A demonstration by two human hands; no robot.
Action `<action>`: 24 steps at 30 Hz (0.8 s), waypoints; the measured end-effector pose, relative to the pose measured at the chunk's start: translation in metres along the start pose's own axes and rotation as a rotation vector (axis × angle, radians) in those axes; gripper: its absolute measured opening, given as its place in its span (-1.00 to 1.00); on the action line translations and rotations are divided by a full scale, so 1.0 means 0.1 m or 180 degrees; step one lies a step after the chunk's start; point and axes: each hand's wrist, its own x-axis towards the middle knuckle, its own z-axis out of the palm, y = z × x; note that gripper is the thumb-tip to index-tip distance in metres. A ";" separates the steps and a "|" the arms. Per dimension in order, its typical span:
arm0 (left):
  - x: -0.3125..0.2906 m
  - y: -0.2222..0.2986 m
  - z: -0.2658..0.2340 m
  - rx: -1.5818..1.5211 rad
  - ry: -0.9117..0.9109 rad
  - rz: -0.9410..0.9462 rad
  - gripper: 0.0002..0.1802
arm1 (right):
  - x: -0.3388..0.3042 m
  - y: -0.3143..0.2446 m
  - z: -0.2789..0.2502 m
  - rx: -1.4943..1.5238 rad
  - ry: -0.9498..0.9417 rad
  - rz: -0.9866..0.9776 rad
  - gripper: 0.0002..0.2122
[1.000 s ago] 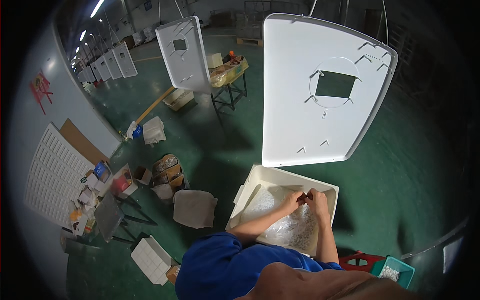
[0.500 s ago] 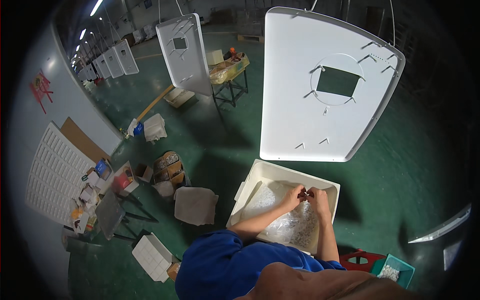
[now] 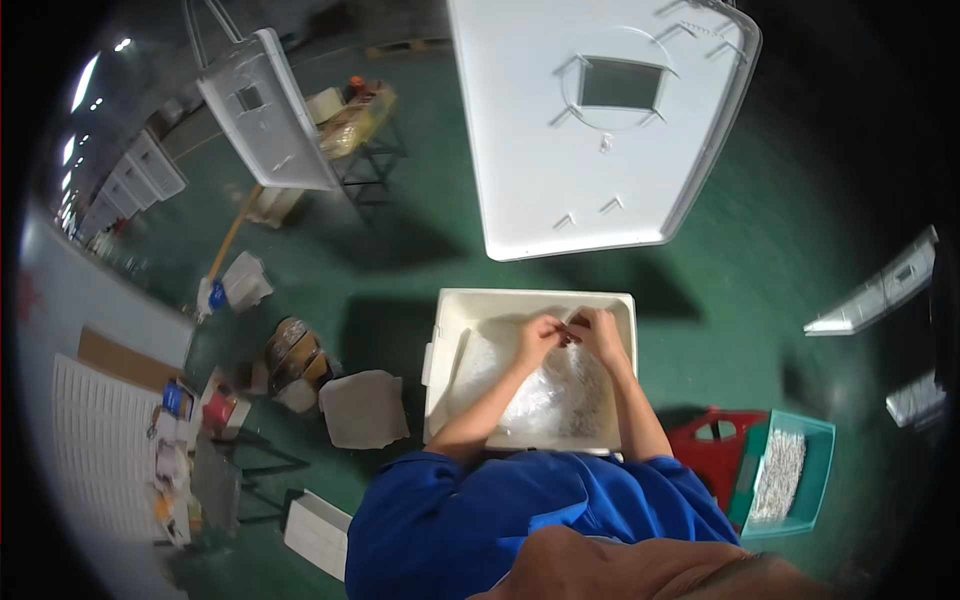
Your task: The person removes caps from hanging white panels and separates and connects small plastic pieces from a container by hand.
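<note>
1. The view has swung over the last half second: the white hanging panel now sits higher and further left, and the teal bin with its pale small pieces shows far more fully at the right.
2. That looks like a turn of the head rather than of the work – the hands keep nearly the same place over the cream tub, so the fingerwork appears uninterrupted.
3. The left hand is above the tub's far half, right of its middle, fingers curled and tips brought toward the other hand.
4. The right hand is nearer the tub's far right corner, fingers bent down, its tips meeting or almost meeting the left's. How tightly either hand is closed, and whether a small part is pinched between them, cannot be told; the spot is dark and blurred.
5. A clear plastic bag lies in the tub below the hands, spreading toward its near edge; what it contains is too blurred to name.
6. A red stool-like object stands beyond the tub's right edge, just beside the teal bin.
</note>
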 end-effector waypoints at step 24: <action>0.01 0.15 -0.04 -0.1321 -0.0079 -0.0756 -0.90 | 0.06 0.26 -0.21 0.2791 -0.0416 0.0286 -0.93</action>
